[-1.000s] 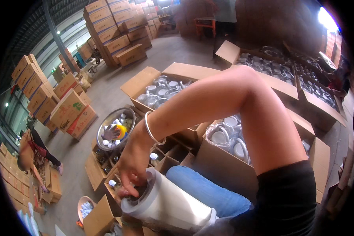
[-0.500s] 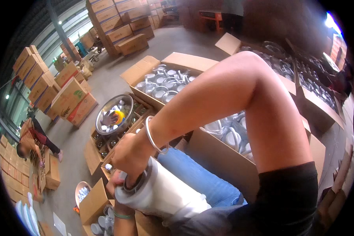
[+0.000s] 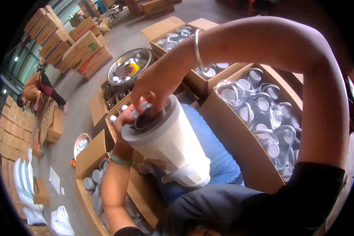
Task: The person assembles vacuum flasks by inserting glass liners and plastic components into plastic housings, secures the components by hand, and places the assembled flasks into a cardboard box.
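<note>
A white translucent plastic jar (image 3: 173, 145) is held over my lap, its wide end tilted up toward me. A dark round insert (image 3: 146, 119) sits in that end. My left hand (image 3: 125, 118), with a green band at the wrist, grips the jar from behind its rim. From above, my right hand (image 3: 155, 82), with a silver bangle on the wrist, reaches down. Its fingertips pinch the dark insert. The jar hides most of my left palm.
An open carton (image 3: 224, 129) of plastic-wrapped jars stands at my right, another carton (image 3: 165, 25) behind it. A metal bowl (image 3: 118, 63) of small parts rests on a divided box (image 3: 100, 108). Another person (image 3: 35, 88) bends over at far left, near stacked cartons (image 3: 67, 39).
The jar has come up closer to me and tipped more upright. Both hands moved with it, the right one staying at the dark insert. My view has tilted downward.
</note>
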The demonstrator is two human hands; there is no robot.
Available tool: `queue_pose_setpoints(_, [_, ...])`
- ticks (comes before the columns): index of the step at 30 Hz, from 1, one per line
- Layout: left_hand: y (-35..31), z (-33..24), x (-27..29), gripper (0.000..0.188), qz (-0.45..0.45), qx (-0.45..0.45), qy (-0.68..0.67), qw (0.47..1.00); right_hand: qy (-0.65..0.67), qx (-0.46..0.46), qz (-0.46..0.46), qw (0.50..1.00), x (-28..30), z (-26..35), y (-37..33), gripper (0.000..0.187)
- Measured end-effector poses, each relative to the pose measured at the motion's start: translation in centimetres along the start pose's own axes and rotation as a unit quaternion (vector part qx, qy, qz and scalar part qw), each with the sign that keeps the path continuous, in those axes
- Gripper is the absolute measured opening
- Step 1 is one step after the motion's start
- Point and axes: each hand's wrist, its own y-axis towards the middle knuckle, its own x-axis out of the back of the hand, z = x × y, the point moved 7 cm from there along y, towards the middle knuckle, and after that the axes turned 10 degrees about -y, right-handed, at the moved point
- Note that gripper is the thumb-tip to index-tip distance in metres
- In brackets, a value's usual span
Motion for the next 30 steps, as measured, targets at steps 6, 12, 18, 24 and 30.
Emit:
queue_pose_setpoints(6, [-2.4,-0.8,0.6,0.059,-0.024,-0.050,0.085,0.995,-0.007,0.041,-0.042,0.998,1.5,3.6,0.1,0.039])
queue_pose_setpoints(12, [-1.4,-0.3,0.5,0.061,-0.008,-0.035,0.070,0.997,-0.163,-0.169,-0.069,0.970,0.6,3.4,-1.1,0.057])
queue_pose_setpoints(18, [0.3,0.4,4.1,0.059,-0.067,-0.060,0.129,0.988,-0.148,-0.280,-0.027,0.948,-1.0,0.8,0.1,0.061])
queue_pose_setpoints(24, [1.7,1.0,11.9,0.047,-0.208,-0.070,0.166,0.961,-0.027,-0.169,0.095,0.981,-4.5,-4.2,5.3,0.052])
queue_pose_setpoints(30, [3.6,1.9,7.8,0.039,-0.251,-0.020,0.099,0.963,0.121,-0.428,0.192,0.875,-5.2,-6.7,1.9,0.045])
